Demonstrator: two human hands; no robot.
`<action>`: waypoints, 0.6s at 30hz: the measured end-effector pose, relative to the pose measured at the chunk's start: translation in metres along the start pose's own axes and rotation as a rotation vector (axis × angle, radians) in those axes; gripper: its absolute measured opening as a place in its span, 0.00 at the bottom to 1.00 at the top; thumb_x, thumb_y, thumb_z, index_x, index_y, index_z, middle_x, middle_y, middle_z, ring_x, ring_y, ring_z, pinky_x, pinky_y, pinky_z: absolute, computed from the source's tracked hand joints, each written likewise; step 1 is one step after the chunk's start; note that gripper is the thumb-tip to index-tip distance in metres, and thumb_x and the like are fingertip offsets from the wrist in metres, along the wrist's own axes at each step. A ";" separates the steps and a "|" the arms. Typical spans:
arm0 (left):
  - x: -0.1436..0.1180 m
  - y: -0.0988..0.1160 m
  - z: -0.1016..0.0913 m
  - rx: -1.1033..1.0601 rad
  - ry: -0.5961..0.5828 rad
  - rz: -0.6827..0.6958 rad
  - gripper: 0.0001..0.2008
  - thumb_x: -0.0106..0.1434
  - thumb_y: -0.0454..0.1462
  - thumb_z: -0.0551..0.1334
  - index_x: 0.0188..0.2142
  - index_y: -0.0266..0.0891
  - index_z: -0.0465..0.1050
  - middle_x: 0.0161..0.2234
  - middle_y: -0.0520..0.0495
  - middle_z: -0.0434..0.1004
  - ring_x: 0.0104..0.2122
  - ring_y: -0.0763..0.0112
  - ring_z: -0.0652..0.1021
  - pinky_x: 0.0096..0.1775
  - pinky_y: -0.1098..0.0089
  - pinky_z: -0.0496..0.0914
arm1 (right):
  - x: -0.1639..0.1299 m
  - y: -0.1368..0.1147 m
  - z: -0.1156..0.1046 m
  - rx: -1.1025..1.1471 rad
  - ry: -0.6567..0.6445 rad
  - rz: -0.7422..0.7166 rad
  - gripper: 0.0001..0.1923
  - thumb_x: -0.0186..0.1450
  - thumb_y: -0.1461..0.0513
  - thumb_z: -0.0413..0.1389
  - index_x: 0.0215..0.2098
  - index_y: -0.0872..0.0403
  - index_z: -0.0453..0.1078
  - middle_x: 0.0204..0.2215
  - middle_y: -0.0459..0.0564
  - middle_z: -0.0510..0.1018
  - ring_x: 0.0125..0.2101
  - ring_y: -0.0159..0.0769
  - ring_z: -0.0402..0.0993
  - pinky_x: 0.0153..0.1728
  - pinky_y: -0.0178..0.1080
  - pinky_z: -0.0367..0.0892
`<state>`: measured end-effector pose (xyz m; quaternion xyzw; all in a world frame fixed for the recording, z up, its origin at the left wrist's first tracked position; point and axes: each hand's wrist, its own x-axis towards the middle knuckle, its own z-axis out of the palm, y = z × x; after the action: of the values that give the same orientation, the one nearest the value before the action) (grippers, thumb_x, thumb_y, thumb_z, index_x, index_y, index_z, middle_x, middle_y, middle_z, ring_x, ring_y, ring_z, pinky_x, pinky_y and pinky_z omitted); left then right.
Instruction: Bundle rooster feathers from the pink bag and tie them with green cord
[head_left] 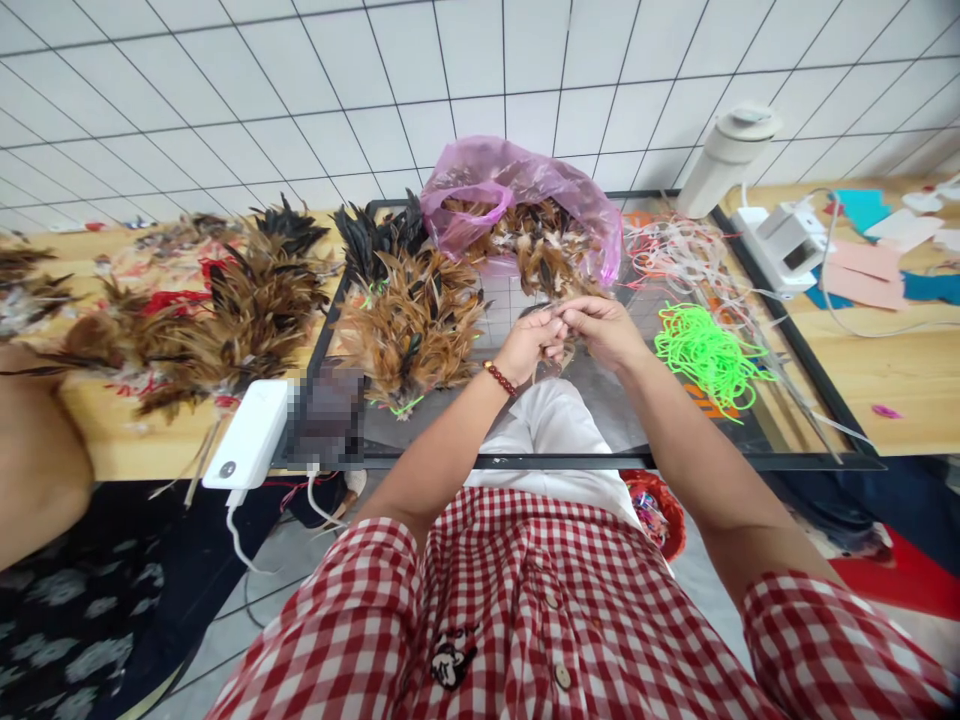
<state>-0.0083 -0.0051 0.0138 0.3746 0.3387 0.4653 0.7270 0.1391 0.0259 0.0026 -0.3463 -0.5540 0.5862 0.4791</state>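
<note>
Above the dark-framed glass panel (491,462), my left hand (531,348) and my right hand (602,328) meet with fingertips pinched together. A bit of brown feather (553,366) shows just under the fingers of my left hand. Whatever lies between the fingertips of my right hand is too small to make out. Left of the hands is a pile of brown and black feather bunches (420,320), some with bright green ties. Behind them, a pink plastic bag (517,165) holds more feathers. To the right lies a tangle of neon green cord (709,358).
Clear and pinkish strips (682,250) lie behind the green cord, near a white bottle (727,160). A white charger block (780,245) is at right. A power bank (251,435) overhangs the front edge. More feathers (255,300) lie at left, beside another person's arm (37,450).
</note>
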 end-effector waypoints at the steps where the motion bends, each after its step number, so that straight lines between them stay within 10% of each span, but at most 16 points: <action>1: -0.001 0.001 0.001 -0.018 0.000 -0.015 0.16 0.69 0.33 0.61 0.23 0.36 0.67 0.17 0.58 0.58 0.16 0.82 0.61 0.24 0.75 0.65 | 0.000 0.000 0.002 -0.004 -0.008 -0.016 0.25 0.48 0.42 0.74 0.29 0.52 0.78 0.21 0.44 0.77 0.24 0.31 0.70 0.30 0.37 0.66; 6: -0.003 0.003 0.003 -0.018 -0.041 -0.097 0.16 0.70 0.37 0.62 0.25 0.36 0.66 0.17 0.58 0.55 0.17 0.80 0.63 0.26 0.75 0.67 | 0.005 0.006 0.001 -0.047 0.230 -0.160 0.28 0.50 0.38 0.70 0.26 0.51 0.70 0.20 0.40 0.69 0.23 0.28 0.63 0.29 0.35 0.63; 12: 0.001 0.006 -0.003 -0.076 0.071 -0.062 0.17 0.71 0.35 0.60 0.24 0.36 0.65 0.17 0.59 0.54 0.17 0.81 0.62 0.27 0.76 0.66 | 0.027 0.008 -0.052 0.095 0.541 -0.268 0.29 0.56 0.39 0.66 0.24 0.49 0.60 0.19 0.38 0.59 0.20 0.28 0.57 0.24 0.34 0.61; 18: 0.009 0.007 -0.010 -0.178 0.255 0.093 0.12 0.71 0.31 0.59 0.28 0.36 0.71 0.20 0.56 0.67 0.22 0.80 0.71 0.33 0.74 0.70 | 0.017 0.001 -0.041 -0.050 0.286 -0.255 0.27 0.54 0.40 0.69 0.25 0.51 0.66 0.21 0.40 0.64 0.22 0.28 0.59 0.27 0.35 0.61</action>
<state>-0.0168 0.0074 0.0140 0.2619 0.3680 0.5705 0.6860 0.1724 0.0555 -0.0019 -0.3648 -0.5338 0.4517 0.6148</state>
